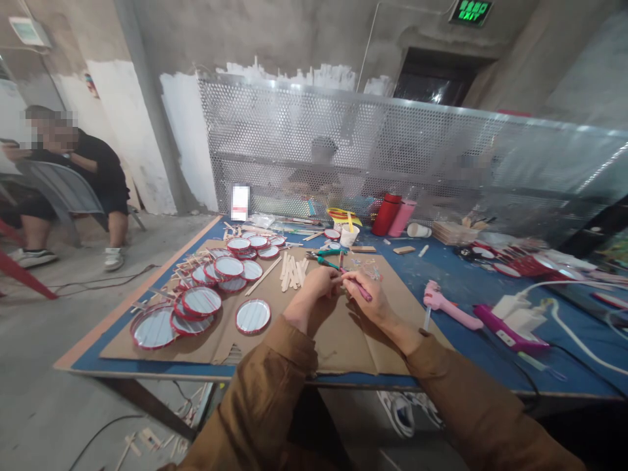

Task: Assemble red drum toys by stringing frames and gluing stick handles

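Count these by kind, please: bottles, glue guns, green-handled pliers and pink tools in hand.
Bottles: 2, a red bottle and a pink bottle
Glue gun: 1
Green-handled pliers: 1
Pink tool in the right hand: 1
Total: 5

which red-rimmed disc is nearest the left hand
The round, red-rimmed pale disc lying by itself on the brown cardboard, beside the brown left sleeve; the discs to its left overlap in a cluster.

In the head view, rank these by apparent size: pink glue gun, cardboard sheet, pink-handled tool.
1. Cardboard sheet
2. Pink glue gun
3. Pink-handled tool, partly covered by the right hand
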Demonstrator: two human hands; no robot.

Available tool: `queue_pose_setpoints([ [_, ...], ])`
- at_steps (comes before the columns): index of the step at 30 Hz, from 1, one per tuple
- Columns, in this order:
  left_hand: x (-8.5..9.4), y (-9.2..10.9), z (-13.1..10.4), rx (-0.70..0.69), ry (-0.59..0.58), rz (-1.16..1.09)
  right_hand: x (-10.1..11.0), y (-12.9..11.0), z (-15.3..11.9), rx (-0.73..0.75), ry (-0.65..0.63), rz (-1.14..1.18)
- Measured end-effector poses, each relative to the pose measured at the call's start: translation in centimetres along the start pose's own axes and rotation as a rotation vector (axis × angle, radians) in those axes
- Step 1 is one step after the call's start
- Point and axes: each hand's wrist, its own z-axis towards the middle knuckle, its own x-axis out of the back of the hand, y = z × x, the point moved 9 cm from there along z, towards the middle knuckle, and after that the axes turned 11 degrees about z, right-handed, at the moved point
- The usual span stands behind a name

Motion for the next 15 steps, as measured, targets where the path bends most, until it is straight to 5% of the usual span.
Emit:
queue_pose_setpoints([
  [15, -0.36, -0.57, 0.40, -0.003, 0.006, -0.025, 0.20, -0.07, 0.06, -0.010, 0.016, -0.003],
])
